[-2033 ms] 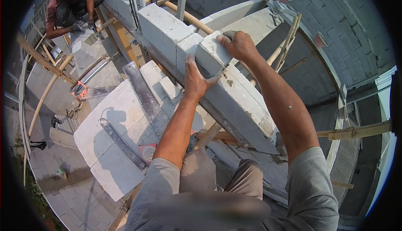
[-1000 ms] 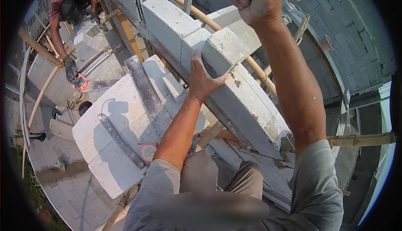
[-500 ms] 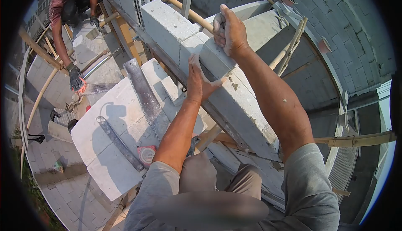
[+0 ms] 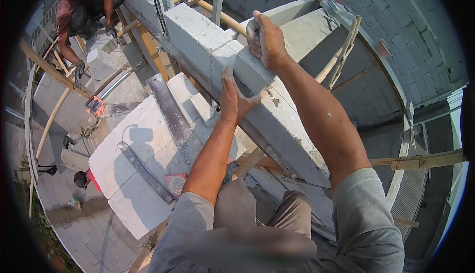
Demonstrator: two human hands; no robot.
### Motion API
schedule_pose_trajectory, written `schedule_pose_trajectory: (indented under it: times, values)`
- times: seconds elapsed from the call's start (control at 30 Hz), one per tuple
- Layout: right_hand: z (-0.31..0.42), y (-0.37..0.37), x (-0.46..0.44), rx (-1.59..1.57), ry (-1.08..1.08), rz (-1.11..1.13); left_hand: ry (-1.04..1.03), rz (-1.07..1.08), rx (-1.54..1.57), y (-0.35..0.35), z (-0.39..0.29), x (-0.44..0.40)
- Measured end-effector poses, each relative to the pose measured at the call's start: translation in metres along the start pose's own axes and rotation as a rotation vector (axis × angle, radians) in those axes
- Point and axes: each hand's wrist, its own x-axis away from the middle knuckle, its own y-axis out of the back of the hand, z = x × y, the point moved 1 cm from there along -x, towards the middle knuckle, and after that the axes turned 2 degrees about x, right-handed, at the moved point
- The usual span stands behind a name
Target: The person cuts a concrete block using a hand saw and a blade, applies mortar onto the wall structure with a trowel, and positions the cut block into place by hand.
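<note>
A small grey block sits in the row of pale blocks along the wall top, between a longer block and another block. My left hand rests against its near side, fingers straight and thumb spread toward the neighbouring block. At the small block's far upper edge is my right hand, its dusty fingers curled toward the palm. I see nothing inside that hand. Where its underside meets the block is partly hidden by the wrist.
Left of the wall, a pale block surface bears a hand saw, a dark metal strip and a tape measure. A co-worker crouches at upper left near an orange-handled saw. Bamboo poles cross beyond the wall.
Both my hands stay at the small block, with only a slight shift of the view. The co-worker's gloved hand has come off the orange saw handle and moved up.
</note>
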Motion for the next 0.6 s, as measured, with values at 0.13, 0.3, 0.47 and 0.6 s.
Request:
schedule_pose_trajectory:
  times: [0.13,0.3,0.47,0.6]
  values:
    - [0.013,0.003,0.007,0.036,0.044,-0.026,-0.051,-0.017,-0.017,0.0,0.003,-0.001]
    - [0.086,0.026,0.059,0.083,0.258,0.034,-0.056,-0.019,-0.035,0.001,0.001,0.002]
    - [0.118,0.042,0.186,0.021,0.245,0.06,0.008,0.033,0.001,0.001,-0.001,-0.001]
    - [0.054,0.049,0.29,0.263,0.209,0.148,0.053,0.06,-0.021,0.001,-0.002,0.001]
